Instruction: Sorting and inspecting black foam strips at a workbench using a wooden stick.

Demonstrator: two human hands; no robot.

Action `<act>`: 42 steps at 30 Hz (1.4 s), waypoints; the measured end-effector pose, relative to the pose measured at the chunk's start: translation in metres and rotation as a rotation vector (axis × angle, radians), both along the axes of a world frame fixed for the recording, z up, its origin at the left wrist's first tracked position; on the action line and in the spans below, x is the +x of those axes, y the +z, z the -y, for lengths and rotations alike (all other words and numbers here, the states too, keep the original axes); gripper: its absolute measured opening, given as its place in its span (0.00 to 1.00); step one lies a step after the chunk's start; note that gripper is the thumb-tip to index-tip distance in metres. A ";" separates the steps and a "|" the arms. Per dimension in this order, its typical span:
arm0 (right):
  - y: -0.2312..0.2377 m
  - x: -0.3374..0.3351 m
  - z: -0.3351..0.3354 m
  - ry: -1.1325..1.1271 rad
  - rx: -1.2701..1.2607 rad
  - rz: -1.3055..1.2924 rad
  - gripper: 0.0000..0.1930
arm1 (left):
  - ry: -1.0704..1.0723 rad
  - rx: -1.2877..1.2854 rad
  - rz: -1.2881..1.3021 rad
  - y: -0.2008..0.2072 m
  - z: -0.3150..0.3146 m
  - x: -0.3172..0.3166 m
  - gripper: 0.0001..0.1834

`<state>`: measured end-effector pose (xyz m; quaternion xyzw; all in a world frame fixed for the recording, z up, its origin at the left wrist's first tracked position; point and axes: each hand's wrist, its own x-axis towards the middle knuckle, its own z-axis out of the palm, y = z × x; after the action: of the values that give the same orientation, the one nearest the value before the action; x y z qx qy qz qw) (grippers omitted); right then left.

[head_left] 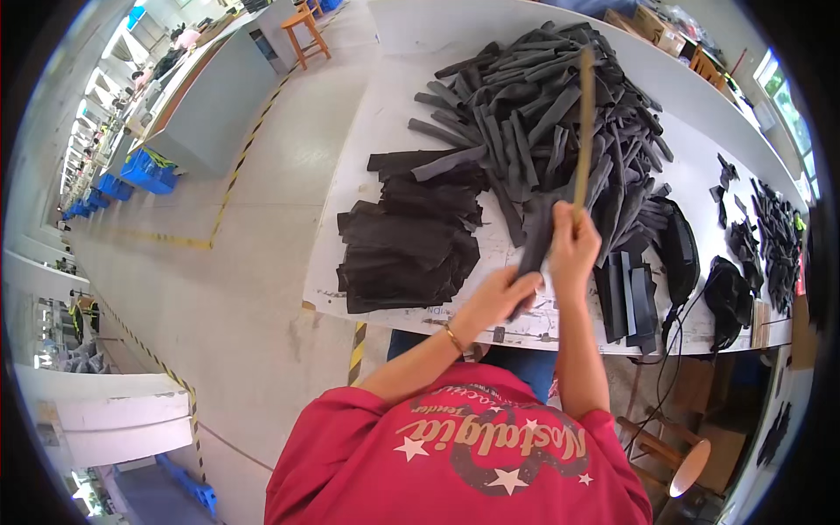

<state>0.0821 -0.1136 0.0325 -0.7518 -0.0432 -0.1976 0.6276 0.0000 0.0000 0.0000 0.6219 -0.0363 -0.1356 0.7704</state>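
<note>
The left grip (510, 291) is closed on the lower end of a soft, narrow, dark fabric strip (536, 241), which slants up beside the right grip (574, 248). That one is clenched around the base of a slim, straight wooden stick (584, 122); whether it also pinches the strip, I cannot tell. Beyond the grips, the stick crosses in front of a tall heap (516, 109) of rolled charcoal fabric, hiding part. To their left lie ragged-edged, flat black pieces (402, 249); to their right, smooth strips (628, 297) on the scuffed white table (350, 157).
</note>
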 end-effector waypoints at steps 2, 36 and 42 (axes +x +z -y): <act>0.020 0.006 0.003 0.019 0.085 -0.098 0.10 | -0.070 -0.003 -0.101 -0.002 0.005 -0.014 0.19; -0.015 0.035 0.096 0.197 -0.172 -0.151 0.10 | -0.011 1.035 0.605 -0.014 -0.168 0.075 0.10; -0.023 -0.022 0.104 0.424 -0.444 -0.296 0.08 | -0.059 0.930 0.423 0.004 -0.167 0.069 0.11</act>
<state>0.0603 -0.2180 0.0091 -0.8650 -0.1487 0.0627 0.4751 0.0690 0.1666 0.0040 0.9115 -0.1446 -0.0302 0.3838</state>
